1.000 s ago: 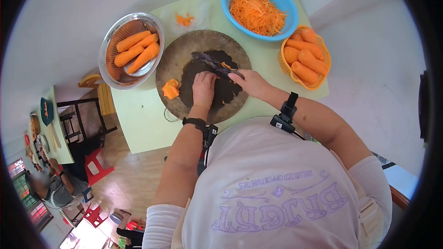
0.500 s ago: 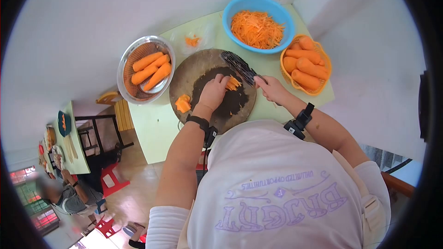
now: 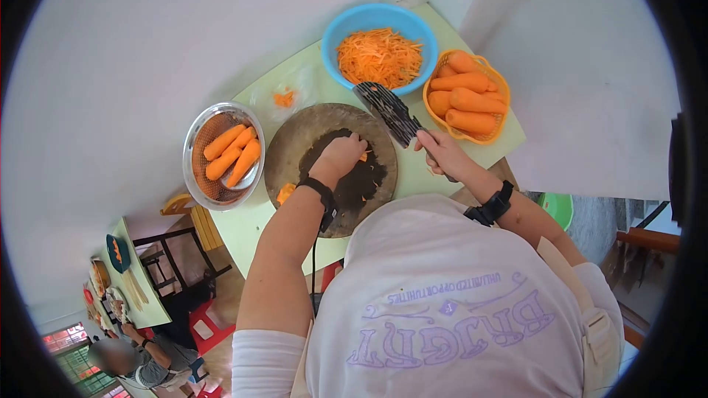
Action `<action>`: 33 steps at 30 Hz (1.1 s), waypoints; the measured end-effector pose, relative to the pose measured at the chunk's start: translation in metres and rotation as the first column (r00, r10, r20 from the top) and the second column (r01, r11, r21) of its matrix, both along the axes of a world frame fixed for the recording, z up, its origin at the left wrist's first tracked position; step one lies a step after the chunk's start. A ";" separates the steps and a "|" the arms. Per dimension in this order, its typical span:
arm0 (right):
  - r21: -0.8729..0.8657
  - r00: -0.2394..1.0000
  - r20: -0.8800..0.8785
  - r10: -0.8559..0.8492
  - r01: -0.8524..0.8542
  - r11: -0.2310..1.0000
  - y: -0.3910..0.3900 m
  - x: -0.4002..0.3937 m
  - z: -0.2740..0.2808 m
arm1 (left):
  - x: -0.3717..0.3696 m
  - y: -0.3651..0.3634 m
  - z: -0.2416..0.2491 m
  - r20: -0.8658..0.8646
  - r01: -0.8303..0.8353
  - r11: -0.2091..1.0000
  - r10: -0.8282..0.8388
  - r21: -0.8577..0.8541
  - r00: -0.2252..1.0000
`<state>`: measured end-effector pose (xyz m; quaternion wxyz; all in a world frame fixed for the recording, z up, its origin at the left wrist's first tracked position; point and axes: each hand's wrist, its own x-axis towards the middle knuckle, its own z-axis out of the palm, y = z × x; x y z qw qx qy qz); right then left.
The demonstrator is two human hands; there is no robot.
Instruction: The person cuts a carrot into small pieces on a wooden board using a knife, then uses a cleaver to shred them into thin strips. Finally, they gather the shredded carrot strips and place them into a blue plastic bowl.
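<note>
My right hand (image 3: 445,155) is wrapped round the handle of a dark cleaver (image 3: 389,112), whose blade is raised over the right edge of the round chopping board (image 3: 284,151). On the board's dark middle, my left hand (image 3: 342,156) has its fingers curled down, with a small bit of cut carrot (image 3: 364,155) at the fingertips. Most of what lies under those fingers is hidden. Larger carrot pieces (image 3: 286,192) sit at the board's left edge, partly behind my left forearm. A blue basin (image 3: 430,37) full of shredded carrot stands beyond the board.
A metal bowl (image 3: 189,172) with whole carrots is at the left, a yellow basket (image 3: 504,122) of carrots at the right. Carrot bits (image 3: 285,98) lie on clear plastic behind the board. A person (image 3: 151,357) sits by another table (image 3: 140,273) at lower left.
The cleaver has moved off the board's middle, up and right relative to the board. The cut strips by my left fingers are now mostly out of sight. The whole view has shifted.
</note>
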<state>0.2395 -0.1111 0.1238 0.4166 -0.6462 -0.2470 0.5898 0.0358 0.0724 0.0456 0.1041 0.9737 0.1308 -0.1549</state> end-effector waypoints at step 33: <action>0.208 0.905 0.419 -0.074 -0.017 0.978 -0.043 0.017 0.021 | 0.007 0.073 0.082 0.338 -0.550 0.619 0.777 -0.560 0.531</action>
